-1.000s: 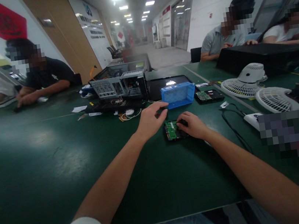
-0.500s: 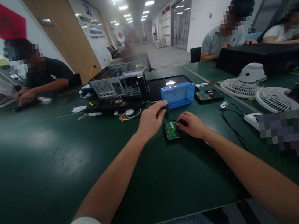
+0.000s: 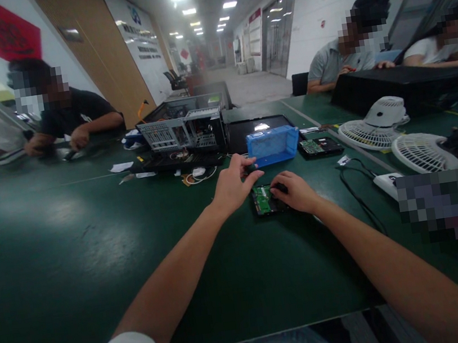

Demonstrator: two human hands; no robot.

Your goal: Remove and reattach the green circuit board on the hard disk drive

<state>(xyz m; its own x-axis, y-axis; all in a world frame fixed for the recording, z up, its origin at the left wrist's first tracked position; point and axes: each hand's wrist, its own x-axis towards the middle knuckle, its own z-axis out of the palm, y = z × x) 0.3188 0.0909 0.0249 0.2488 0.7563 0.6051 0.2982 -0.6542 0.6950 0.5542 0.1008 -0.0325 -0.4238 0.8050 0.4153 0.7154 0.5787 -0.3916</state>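
A hard drive (image 3: 262,200) lies on the green table with its green circuit board facing up. Over its right part, my right hand (image 3: 296,193) is closed, fingers bent together around something dark that I cannot make out. My left hand (image 3: 234,185) hovers at the drive's upper left, beside a blue plastic tray (image 3: 274,147). Its thumb points right, apart from the curved fingers, and nothing shows between them. The tray stands tipped on its side just beyond my hands.
An opened computer case (image 3: 183,129) stands at the back left, with a white cable (image 3: 204,176) before it. Another hard drive (image 3: 320,147) lies right of the tray. White fans (image 3: 370,131) and a power strip (image 3: 386,183) are further right. Co-workers sit at both sides.
My left hand's thumb has spread away from the fingers and its fingers have curled slightly. My right hand and the hard drive look unmoved. A co-worker at the left has shifted hands.
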